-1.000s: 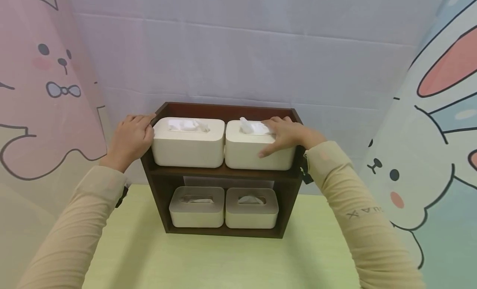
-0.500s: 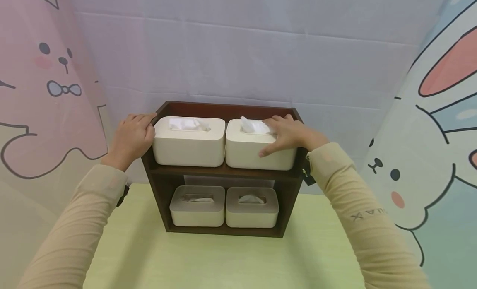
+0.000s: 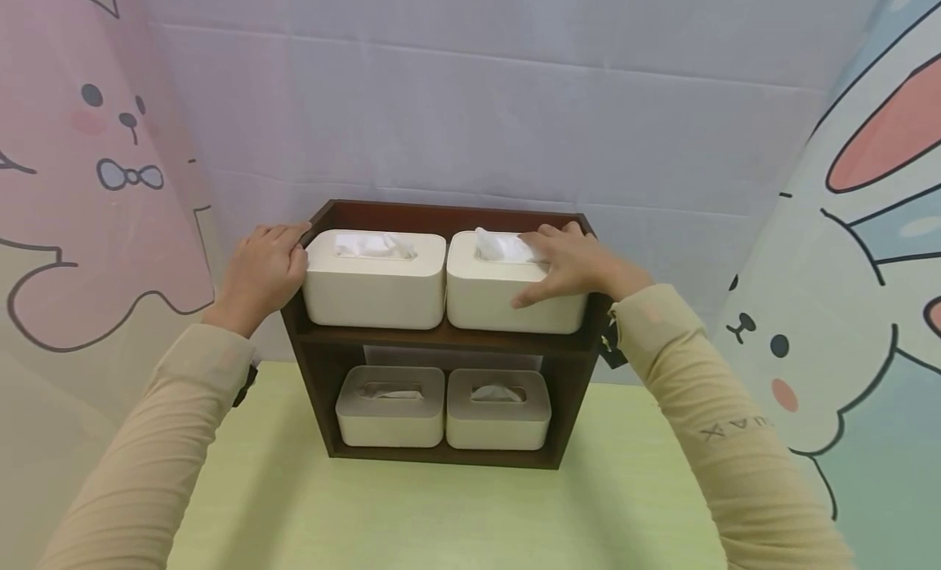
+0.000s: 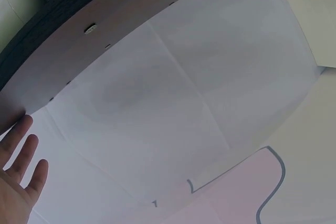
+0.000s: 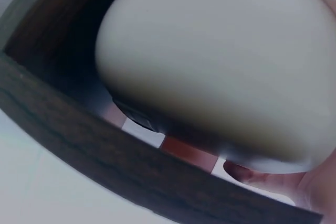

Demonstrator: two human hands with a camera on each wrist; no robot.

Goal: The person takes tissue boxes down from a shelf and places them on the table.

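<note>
Touching shelf [image 3: 441,339], gripping tissue box [image 3: 488,302]

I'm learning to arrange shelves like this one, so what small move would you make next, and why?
Probably ease the right hand off the upper right box: it appears to sit level beside the upper left box, so little straightening seems needed, and the left hand rests at the edge of the shelf.

- Shelf [image 3: 441,338]: dark brown, two levels, standing upright.
- Box [image 3: 485,300]: cream, rounded corners, upright on the upper level's right side, white tissue [image 3: 498,247] poking out of its top.
</note>
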